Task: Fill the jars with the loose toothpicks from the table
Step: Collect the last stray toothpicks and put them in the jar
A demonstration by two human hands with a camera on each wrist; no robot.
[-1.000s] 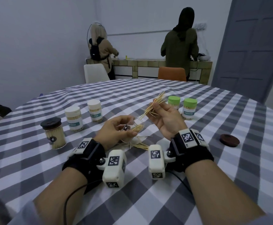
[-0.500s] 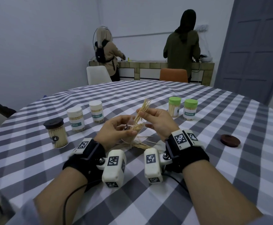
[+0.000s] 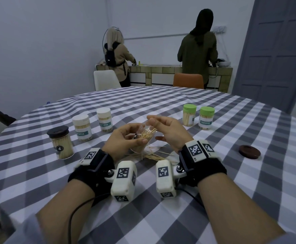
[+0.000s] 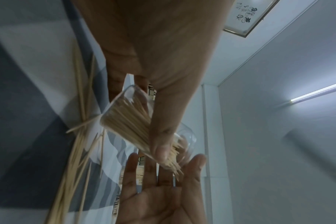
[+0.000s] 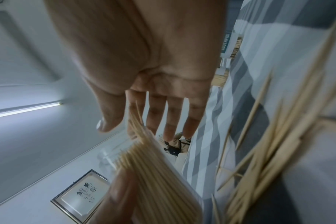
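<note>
My left hand (image 3: pixel 126 136) grips a clear glass jar (image 3: pixel 141 140), tilted with its mouth toward the right hand. The jar is mostly full of toothpicks (image 4: pixel 128 121), and some tips stick out of its mouth (image 4: pixel 175 166). My left thumb (image 4: pixel 162 145) lies along the jar's side. My right hand (image 3: pixel 163 127) hovers just past the jar mouth with straight fingers (image 5: pixel 171 118) and holds nothing. A loose pile of toothpicks (image 3: pixel 152 155) lies on the checked tablecloth under both hands and shows at the right in the right wrist view (image 5: pixel 269 151).
On the left stand a dark-lidded jar (image 3: pixel 61 143) and two cream-lidded jars (image 3: pixel 83 127) (image 3: pixel 105 122). Two green-lidded jars (image 3: pixel 189 115) (image 3: pixel 206 120) stand at the right. A brown lid (image 3: pixel 249 153) lies far right. Two people work at a counter behind the table.
My right hand brought its bundle of toothpicks down into the jar and let go; its fingers are now straight and empty. The left hand kept hold of the jar.
</note>
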